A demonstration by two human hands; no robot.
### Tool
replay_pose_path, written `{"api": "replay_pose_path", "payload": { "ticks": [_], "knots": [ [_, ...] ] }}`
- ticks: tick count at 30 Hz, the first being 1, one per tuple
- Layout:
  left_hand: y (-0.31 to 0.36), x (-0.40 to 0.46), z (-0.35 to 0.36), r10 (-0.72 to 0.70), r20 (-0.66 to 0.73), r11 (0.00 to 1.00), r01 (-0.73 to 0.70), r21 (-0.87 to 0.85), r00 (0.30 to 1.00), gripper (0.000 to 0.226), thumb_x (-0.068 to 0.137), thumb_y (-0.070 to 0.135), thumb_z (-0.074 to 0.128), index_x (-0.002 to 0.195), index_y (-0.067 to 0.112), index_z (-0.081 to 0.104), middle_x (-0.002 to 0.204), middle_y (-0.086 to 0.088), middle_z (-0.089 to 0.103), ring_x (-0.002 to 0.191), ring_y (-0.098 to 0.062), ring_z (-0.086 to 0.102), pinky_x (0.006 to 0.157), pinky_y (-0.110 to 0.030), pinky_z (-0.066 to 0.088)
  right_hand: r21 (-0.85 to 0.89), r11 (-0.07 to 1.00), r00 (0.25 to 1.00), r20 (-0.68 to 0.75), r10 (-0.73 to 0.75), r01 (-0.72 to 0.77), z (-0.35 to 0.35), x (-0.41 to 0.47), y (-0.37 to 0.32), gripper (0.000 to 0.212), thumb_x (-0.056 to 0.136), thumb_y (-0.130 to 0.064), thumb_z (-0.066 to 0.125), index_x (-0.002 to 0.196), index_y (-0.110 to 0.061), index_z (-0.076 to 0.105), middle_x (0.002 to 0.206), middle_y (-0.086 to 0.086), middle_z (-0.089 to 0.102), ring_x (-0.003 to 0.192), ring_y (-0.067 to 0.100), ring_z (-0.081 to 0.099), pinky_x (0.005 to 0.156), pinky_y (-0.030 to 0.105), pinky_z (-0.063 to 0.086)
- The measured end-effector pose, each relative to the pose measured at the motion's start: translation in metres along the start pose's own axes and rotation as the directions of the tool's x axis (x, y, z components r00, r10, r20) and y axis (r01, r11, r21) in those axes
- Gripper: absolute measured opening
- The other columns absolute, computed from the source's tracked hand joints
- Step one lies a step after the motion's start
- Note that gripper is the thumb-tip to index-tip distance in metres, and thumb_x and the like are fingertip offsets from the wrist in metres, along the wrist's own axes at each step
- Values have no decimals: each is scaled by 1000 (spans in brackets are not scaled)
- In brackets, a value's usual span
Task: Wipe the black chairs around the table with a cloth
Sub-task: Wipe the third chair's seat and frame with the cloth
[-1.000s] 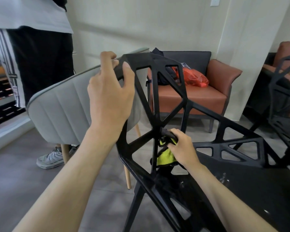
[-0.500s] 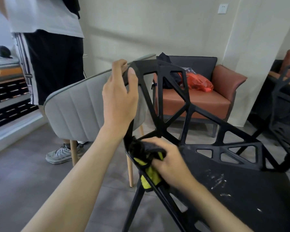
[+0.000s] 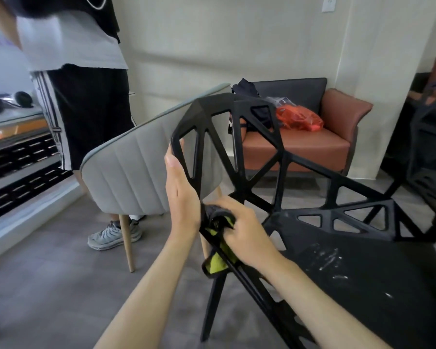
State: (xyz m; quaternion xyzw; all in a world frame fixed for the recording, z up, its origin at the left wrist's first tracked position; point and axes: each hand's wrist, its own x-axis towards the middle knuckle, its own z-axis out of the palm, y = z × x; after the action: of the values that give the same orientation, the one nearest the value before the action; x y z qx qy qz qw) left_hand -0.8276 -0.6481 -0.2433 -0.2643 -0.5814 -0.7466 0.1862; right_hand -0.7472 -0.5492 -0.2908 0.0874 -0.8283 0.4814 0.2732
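A black plastic chair (image 3: 239, 152) with a lattice of triangular openings fills the centre and right; its seat (image 3: 363, 268) carries whitish smears. My right hand (image 3: 247, 235) grips a black and yellow-green cloth (image 3: 218, 260) against the left edge of the frame, low on the backrest. My left hand (image 3: 183, 195) lies flat along the outer left edge of the backrest, fingers straight and pointing up, just above the cloth.
A grey upholstered chair (image 3: 134, 177) on wooden legs stands close behind the black one. A person in black shorts and grey sneakers (image 3: 93, 109) stands at left. A brown armchair (image 3: 300, 147) holds an orange bag. Another black chair (image 3: 428, 157) is at the right edge.
My left hand let go of the backrest's top corner and slid down its left edge, now flat against it. The right hand with the cloth stays low on the same edge.
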Motion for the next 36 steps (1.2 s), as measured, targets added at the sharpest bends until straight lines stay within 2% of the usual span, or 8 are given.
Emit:
{"api": "replay_pose_path", "payload": {
  "ticks": [3, 8, 11, 17, 24, 28, 33, 36],
  "knots": [
    [-5, -4, -1, -13, -5, 999, 13, 32, 1000, 49, 115, 38, 18, 160, 25, 34, 154, 15, 51, 148, 1, 35, 128, -42, 23, -30, 999, 999, 11, 32, -32, -2, -6, 23, 56, 75, 16, 56, 116, -21, 71, 113, -11, 70, 116, 7, 64, 103, 30, 50],
    [-9, -6, 0, 5, -16, 1000, -5, 29, 1000, 50, 114, 42, 18, 159, 26, 34, 153, 17, 52, 149, -2, 35, 128, -47, 23, -361, 893, 936, 123, 330, -268, -26, -47, 84, 55, 81, 9, 55, 109, -37, 68, 107, -18, 66, 112, 7, 61, 101, 45, 50],
    [-11, -6, 1, 5, -23, 999, -4, 33, 1000, 53, 114, 43, 19, 160, 23, 33, 152, 16, 53, 147, 0, 37, 127, -47, 24, -468, 859, 932, 168, 320, -210, -27, -48, 81, 50, 82, 6, 54, 114, -31, 68, 109, -14, 64, 112, 13, 57, 100, 45, 49],
    [-11, -8, -1, 29, -8, 999, -29, 19, 1000, 51, 114, 39, 19, 159, 19, 35, 151, 11, 54, 146, -3, 41, 126, -41, 27, -36, 993, 993, 27, 114, -113, -8, -14, 12, 36, 89, 4, 62, 113, -22, 71, 105, -10, 74, 107, 6, 67, 98, 32, 52],
    [-4, -10, -3, 59, 16, 998, -60, 18, 998, 47, 116, 31, 19, 159, 19, 32, 152, 8, 52, 141, -5, 46, 122, -39, 35, 17, 995, 988, 121, 99, -102, -31, -38, -17, 34, 93, 4, 65, 117, -19, 73, 109, -8, 74, 111, 10, 67, 102, 30, 49],
    [-2, -13, -3, 49, -6, 998, -49, 46, 999, 47, 116, 32, 22, 160, 18, 31, 151, 9, 54, 139, -4, 48, 121, -38, 36, -7, 991, 959, 251, 129, -132, -68, -97, -28, 42, 85, 18, 66, 108, -17, 75, 106, -2, 72, 111, 21, 67, 100, 31, 49],
    [0, -13, 1, 50, -28, 995, -47, 93, 998, 48, 115, 33, 25, 161, 19, 30, 149, 7, 55, 137, -4, 51, 120, -38, 37, -85, 996, 981, 188, 57, -42, -59, -87, -29, 49, 83, 21, 64, 109, -19, 75, 106, -7, 71, 109, 16, 67, 97, 28, 49],
    [1, -11, 2, 39, -41, 991, -33, 128, 998, 47, 115, 33, 26, 160, 21, 31, 150, 7, 55, 135, -4, 52, 118, -37, 38, -79, 996, 994, 93, 58, -51, -27, -40, -24, 47, 88, 11, 63, 115, -27, 72, 110, -12, 72, 113, 7, 65, 106, 37, 49]
  ]
}}
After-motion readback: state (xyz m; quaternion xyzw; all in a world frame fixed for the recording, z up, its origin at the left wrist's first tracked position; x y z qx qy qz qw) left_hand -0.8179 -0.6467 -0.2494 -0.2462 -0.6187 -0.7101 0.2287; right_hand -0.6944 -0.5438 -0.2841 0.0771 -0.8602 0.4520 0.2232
